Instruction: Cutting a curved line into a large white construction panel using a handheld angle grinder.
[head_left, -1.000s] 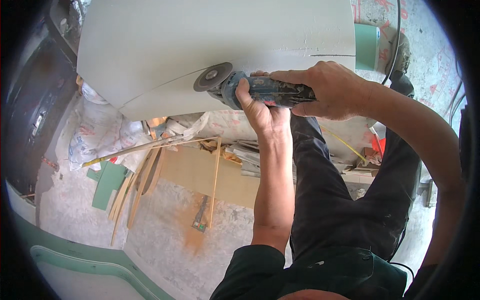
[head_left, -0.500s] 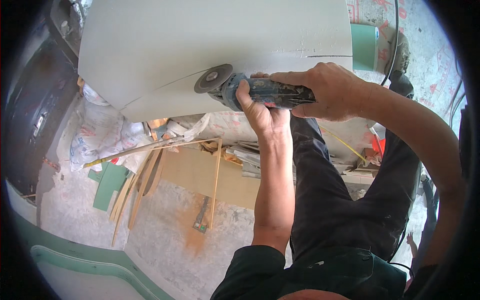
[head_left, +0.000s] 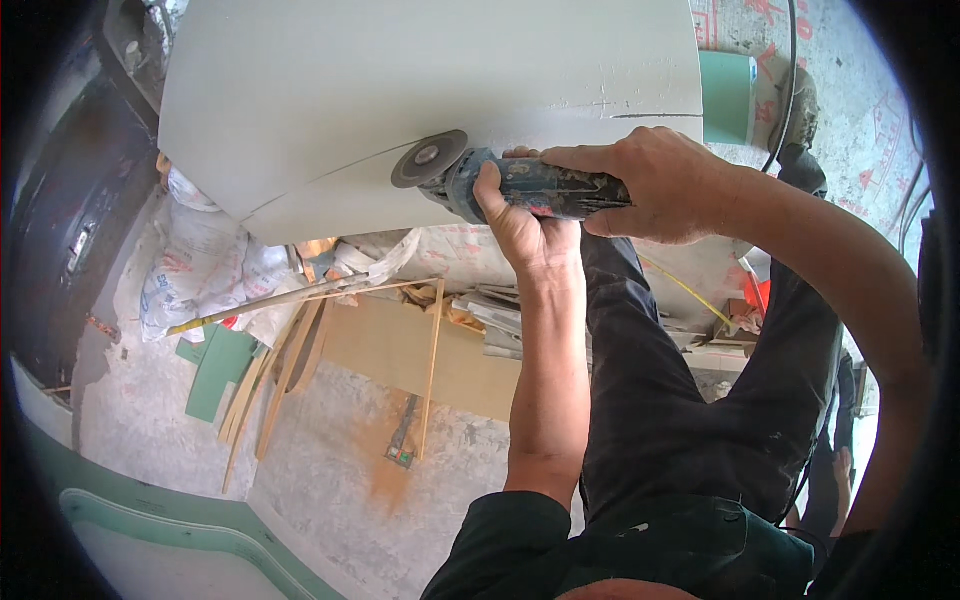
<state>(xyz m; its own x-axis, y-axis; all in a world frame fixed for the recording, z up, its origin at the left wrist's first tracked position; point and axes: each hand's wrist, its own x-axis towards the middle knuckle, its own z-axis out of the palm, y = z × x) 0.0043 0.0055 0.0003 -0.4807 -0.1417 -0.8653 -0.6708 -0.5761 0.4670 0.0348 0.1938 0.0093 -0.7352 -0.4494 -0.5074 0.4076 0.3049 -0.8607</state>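
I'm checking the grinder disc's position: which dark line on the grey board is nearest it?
The long slanting line, left of the disc, ending close to its rim; the short, near-level line lies farther off, at the right edge of the board.

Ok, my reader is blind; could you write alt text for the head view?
A person's left hand and right hand hold an angle grinder, its disc at a dark curved line on a pale board. Left of the hands are wooden strips.
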